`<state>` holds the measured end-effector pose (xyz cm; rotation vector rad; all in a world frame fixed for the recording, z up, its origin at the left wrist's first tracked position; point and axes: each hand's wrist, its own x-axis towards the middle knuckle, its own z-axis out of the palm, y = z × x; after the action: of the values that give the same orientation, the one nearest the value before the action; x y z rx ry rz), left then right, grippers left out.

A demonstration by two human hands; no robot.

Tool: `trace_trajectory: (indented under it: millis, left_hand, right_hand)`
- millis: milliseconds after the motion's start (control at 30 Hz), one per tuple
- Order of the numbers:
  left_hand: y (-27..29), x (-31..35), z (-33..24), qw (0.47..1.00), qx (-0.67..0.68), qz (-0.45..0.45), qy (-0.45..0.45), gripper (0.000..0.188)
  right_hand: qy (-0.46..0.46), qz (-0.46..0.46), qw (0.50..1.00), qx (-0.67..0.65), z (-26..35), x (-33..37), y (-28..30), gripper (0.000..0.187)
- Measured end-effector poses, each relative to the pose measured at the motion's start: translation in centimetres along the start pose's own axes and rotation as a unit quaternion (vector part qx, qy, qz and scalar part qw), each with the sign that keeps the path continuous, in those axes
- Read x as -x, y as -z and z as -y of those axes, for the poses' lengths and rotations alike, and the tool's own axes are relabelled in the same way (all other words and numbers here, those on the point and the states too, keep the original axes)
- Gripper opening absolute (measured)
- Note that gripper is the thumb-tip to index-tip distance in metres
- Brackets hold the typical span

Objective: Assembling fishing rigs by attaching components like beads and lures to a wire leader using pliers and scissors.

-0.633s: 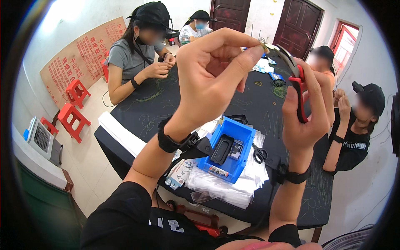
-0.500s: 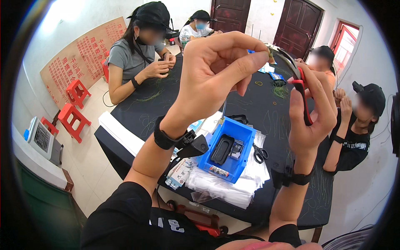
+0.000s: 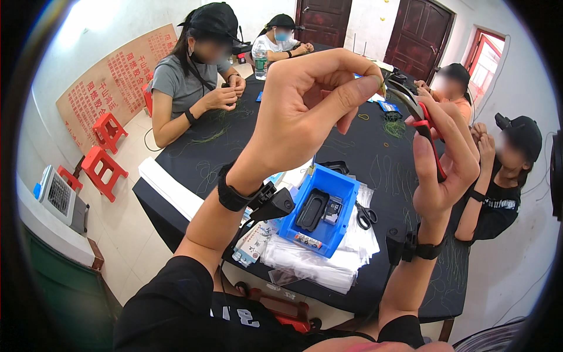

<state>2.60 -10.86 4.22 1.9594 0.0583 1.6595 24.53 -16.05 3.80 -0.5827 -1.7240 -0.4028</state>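
Observation:
Raised above the table, my left hand (image 3: 319, 105) is closed, thumb and forefinger pinched on a small yellow-green piece (image 3: 383, 88) that is too small to name. My right hand (image 3: 443, 152) grips a pair of snips (image 3: 423, 123) with red and black handles. Their curved metal blades are parted and point up and left, close to my left fingertips. Whether the blades touch the small piece cannot be made out. Below my hands, a blue bin (image 3: 316, 243) holds a black tray (image 3: 312, 209) and a small box (image 3: 333, 210).
White plastic bags (image 3: 316, 270) lie under the bin, with black scissors (image 3: 366, 216) beside it. Green threads (image 3: 394, 126) are scattered over the black tablecloth (image 3: 246, 126). Several people sit around the table, and a bottle (image 3: 261, 63) stands at the far side. Red stools (image 3: 104, 170) stand left.
My right hand and the snips have shifted slightly down and right. My left fingertips have moved slightly right and down, still pinched, with the blades nearby.

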Motion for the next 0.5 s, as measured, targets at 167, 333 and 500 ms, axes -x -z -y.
trace_trajectory:
  millis: [167, 333, 500]
  left_hand:
    - [-0.07, -0.01, 0.13, 1.000, -0.016, -0.004, -0.011, 0.020]
    - [-0.16, -0.08, 0.12, 1.000, -0.007, -0.014, -0.013, 0.020]
    - [-0.28, -0.12, 0.02, 0.998, -0.024, -0.052, -0.021, 0.020]
  right_hand:
    - [0.012, 0.004, 1.000, 0.007, -0.08, 0.00, 0.16, 0.041]
    - [0.013, 0.013, 0.999, 0.037, 0.35, -0.16, 0.64, 0.042]
    - [0.082, -0.010, 0.983, 0.163, 0.91, -0.42, 0.45, 0.045]
